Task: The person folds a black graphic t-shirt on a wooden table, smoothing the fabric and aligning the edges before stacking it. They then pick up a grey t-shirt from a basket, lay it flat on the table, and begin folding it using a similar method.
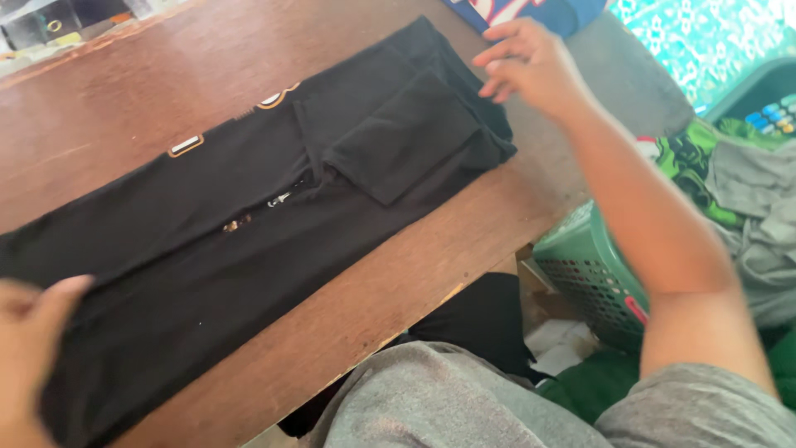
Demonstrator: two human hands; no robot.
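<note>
A black shirt (249,224) lies folded lengthwise into a long strip across the brown wooden table (124,91), one sleeve folded flat on top near its far end. My left hand (29,348) grips the shirt's near end at the lower left, thumb on top of the cloth. My right hand (531,62) hovers over the far end at the upper right, fingers spread and just touching or just above the cloth's edge. Small white and gold prints show along the fold.
A green plastic laundry basket (593,274) stands to the right of the table, with green and grey clothes (746,191) piled in it. A blue garment (539,12) lies at the table's far edge. My grey-clad lap is below the table edge.
</note>
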